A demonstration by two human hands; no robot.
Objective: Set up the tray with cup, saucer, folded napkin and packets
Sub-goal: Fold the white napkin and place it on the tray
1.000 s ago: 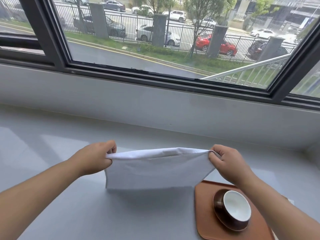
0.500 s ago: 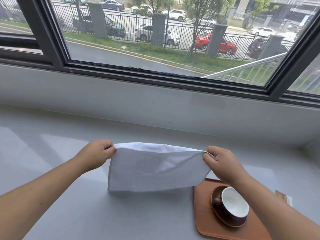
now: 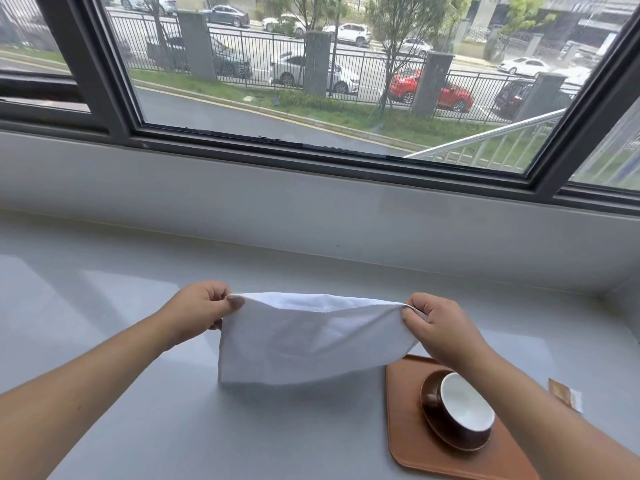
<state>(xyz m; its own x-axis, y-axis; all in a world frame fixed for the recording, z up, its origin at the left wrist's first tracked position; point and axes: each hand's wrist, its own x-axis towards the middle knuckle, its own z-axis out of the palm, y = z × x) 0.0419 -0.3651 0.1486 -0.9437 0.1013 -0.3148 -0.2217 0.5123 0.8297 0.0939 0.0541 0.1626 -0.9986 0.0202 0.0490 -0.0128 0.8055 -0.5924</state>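
Head view, both hands pinching napkin (image 3: 311,344) top corners, probably doubled.

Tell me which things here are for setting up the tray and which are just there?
For the job:
white napkin, pinched at its top corners by the left hand and right hand
brown tray
cup on its saucer
packets on the counter beside the tray

Just there:
window
grey counter

A glossy pale grey counter (image 3: 138,427) runs beneath the window. On it lie a brown rounded-rectangle tray (image 3: 405,427) and tan paper packets (image 3: 562,393), just apart.
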